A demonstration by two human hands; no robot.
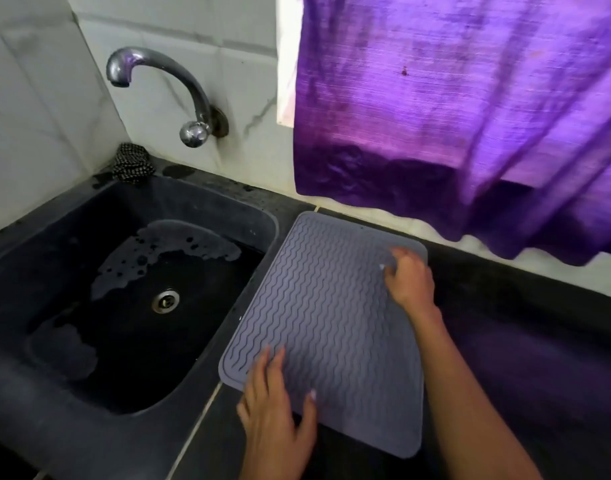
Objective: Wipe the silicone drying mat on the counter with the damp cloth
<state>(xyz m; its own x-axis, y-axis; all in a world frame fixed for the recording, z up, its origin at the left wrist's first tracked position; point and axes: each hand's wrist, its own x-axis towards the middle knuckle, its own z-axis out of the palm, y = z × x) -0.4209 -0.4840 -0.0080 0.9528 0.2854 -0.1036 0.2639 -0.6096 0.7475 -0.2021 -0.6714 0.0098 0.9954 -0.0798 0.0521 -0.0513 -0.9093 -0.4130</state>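
While a dark dotted cloth (131,163) sat bunched at the sink's (89,216) far left corner, well beyond the fingers, the left hand (274,410) lay flat, fingers straight and slightly spread, on the mat's (328,327) near left corner. From those fingers the mat ran long-axis away toward the curtain (453,98). At its far right edge the right hand (406,275) curled its fingers on the mat, though whether pinching I could not tell. Judged nearer the cloth: the left hand.
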